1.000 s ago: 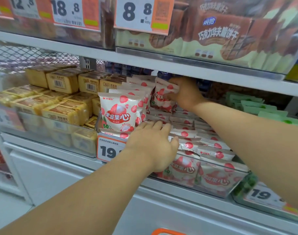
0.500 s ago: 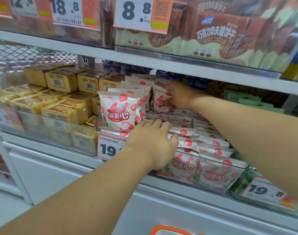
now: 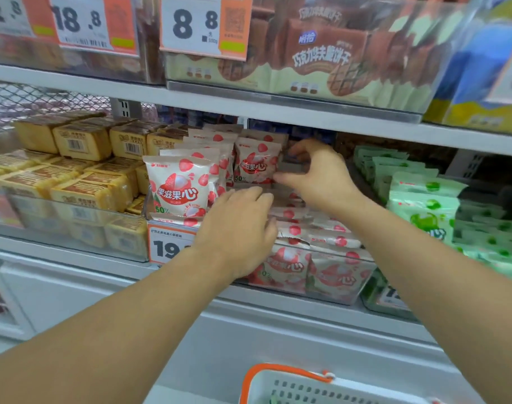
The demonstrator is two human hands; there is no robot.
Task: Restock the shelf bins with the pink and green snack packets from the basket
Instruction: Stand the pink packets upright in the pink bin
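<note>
Head view: right hand (image 3: 316,173) spread, beside upright pink-and-white plastic snack packet (image 3: 256,164) frame centre; left hand (image 3: 240,228) flat on lying packets.

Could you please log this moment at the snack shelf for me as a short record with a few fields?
setting: store shelf with clear bins
left hand: open, resting on flat pink packets in the middle bin
right hand: open, fingers beside an upright pink packet at the back
left bin: yellow cake packs
right bin: green packets
basket: orange handle, at the bottom edge, contents not visible
price tag: starts with 19, partly hidden
</note>
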